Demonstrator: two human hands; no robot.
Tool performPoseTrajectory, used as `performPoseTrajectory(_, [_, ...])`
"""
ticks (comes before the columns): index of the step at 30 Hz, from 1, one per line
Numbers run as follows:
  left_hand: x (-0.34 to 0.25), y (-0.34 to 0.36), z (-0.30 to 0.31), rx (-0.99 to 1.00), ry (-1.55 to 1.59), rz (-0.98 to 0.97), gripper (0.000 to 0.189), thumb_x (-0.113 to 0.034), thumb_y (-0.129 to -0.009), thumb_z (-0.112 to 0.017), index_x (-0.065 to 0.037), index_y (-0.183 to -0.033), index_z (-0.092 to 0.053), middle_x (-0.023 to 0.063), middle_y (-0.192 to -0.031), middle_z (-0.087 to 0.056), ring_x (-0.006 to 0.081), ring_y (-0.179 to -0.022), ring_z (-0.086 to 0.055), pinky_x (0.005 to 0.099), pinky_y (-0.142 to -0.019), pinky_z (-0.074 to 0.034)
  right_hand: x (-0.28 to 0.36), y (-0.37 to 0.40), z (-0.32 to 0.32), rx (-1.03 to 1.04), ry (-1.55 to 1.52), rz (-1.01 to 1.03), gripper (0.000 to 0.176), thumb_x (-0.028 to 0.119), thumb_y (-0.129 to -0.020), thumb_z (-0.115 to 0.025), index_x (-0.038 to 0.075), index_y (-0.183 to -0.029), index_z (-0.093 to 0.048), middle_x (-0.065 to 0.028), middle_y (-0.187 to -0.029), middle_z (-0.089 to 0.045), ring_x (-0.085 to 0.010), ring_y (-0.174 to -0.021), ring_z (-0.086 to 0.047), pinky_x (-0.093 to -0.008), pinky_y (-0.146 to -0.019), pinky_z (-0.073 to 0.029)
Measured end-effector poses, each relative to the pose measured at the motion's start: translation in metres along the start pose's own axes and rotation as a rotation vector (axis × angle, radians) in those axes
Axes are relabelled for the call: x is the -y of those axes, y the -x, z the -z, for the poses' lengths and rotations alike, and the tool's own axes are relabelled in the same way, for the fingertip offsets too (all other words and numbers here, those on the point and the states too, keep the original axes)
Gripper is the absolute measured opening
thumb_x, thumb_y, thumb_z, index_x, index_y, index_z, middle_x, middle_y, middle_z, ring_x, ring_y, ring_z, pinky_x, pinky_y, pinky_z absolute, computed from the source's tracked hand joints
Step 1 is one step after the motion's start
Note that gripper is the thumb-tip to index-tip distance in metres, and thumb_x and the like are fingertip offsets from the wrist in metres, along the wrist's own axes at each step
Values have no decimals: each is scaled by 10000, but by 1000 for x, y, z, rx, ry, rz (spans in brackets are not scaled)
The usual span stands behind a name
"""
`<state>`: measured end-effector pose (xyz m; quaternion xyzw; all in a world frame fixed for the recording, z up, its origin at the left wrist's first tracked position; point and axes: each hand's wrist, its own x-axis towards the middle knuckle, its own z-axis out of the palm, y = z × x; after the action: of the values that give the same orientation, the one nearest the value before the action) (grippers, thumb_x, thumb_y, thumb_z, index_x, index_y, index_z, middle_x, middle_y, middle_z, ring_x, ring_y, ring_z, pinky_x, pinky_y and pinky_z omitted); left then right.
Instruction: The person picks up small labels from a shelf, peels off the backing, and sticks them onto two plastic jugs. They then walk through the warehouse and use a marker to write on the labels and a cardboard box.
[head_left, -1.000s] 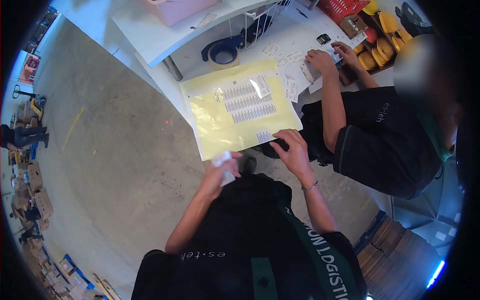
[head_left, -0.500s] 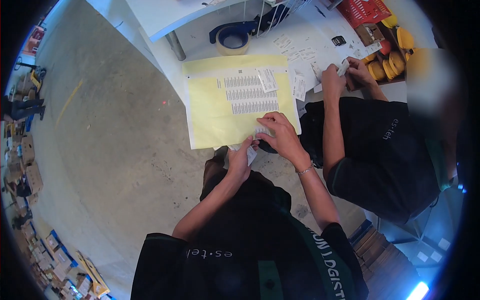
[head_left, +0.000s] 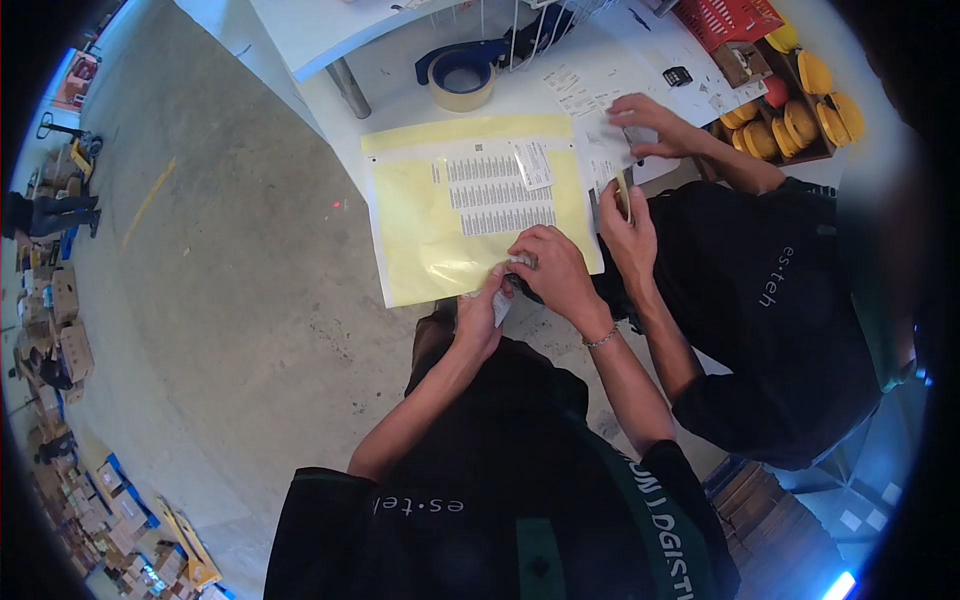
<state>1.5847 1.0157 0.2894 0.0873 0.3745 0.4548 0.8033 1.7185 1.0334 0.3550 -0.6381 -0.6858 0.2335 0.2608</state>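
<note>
A yellow sheet (head_left: 410,220) with printed rows of text lies over the front edge of the white table. On its upper right rests a small white label (head_left: 533,166). Just below the sheet's lower edge, my left hand (head_left: 480,312) is closed on white label paper (head_left: 502,306). My right hand (head_left: 560,272) is pinched beside it, thumb and fingers on a small white piece (head_left: 522,260) at the sheet's lower edge. The fingertips of both hands are close together and partly hide what they hold.
A co-worker at the right has one hand (head_left: 628,225) holding a small stack and the other hand (head_left: 660,130) over loose labels. A tape dispenser (head_left: 461,80), a red basket (head_left: 725,20) and a box of yellow items (head_left: 797,125) are on the table (head_left: 400,95).
My right hand has moved slightly left and closed in on my left hand. The co-worker's hands have come apart, one reaching left over the labels, the other lower with the stack.
</note>
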Motion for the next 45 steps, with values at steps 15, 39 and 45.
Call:
performPoseTrajectory(15, [-2,3,-4,-186,17,22,179,-99,-859,-598,-87,-1023,-527,-4,-869,-562,93,-701,-513,238,-604,-420,0,4,-12,1,29,-38,200,92,-689,-675,7,-868,-648,-105,-876,-584,-274,-871,-556,-359,-764,-455])
performPoseTrajectory(39, [-15,17,12,-97,105,168,288,-299,-883,-544,-46,-1020,-537,48,-846,-579,141,-693,-549,268,-632,-450,13,11,-6,-275,-165,91,78,15,-711,-672,10,-783,-643,-87,-841,-645,-190,-790,-622,-288,-708,-503])
performPoseTrajectory(45, [-79,78,15,35,-83,274,425,-260,-834,-400,59,-1096,-503,149,-903,-593,238,-815,-592,351,-813,-477,40,4,47,-131,-825,-263,106,-11,-775,-654,-23,-876,-624,-32,-832,-641,-60,-748,-579,-202,-680,-473])
